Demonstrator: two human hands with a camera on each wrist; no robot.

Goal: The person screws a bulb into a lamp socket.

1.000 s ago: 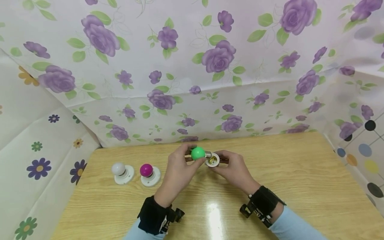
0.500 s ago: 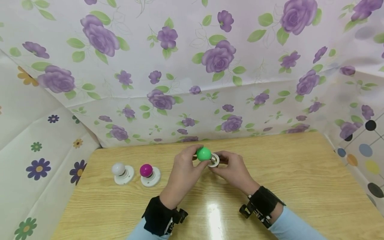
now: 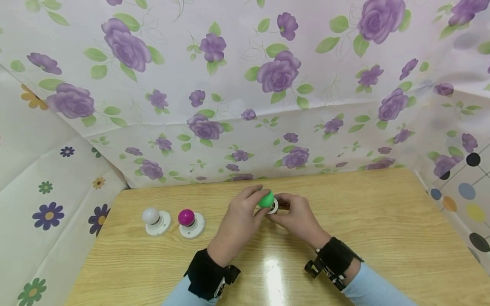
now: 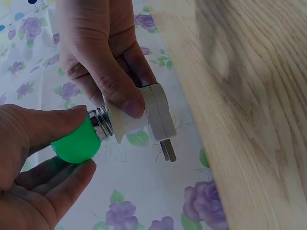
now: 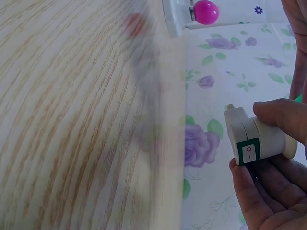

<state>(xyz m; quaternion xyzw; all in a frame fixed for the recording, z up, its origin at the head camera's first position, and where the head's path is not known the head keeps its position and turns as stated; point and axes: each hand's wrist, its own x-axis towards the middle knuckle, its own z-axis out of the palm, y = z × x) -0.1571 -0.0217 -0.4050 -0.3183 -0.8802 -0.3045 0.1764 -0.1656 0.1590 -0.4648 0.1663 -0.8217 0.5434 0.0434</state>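
My left hand (image 3: 240,219) pinches a green light bulb (image 4: 79,140) between thumb and fingers. The bulb's metal screw base points into the round mouth of a white plug-in lamp socket (image 4: 144,112), with some thread showing outside the rim. My right hand (image 3: 298,214) grips the socket by its body. Flat metal plug prongs (image 4: 168,150) stick out of its back in the left wrist view. A rocker switch (image 5: 249,153) framed in dark green shows on its side in the right wrist view. Both hands hold the pieces up over the wooden table (image 3: 363,221).
To the left, a white bulb (image 3: 151,215) sits in a round white base (image 3: 158,229). Beside it a magenta bulb (image 3: 186,217) stands in a similar base (image 3: 192,231). Flowered cloth (image 3: 245,127) hangs behind the table's back edge and at both sides.
My left hand has moved right with the green bulb, bringing its screw base from beside the socket's rim into its mouth. The right hand has stayed nearly still with the socket.
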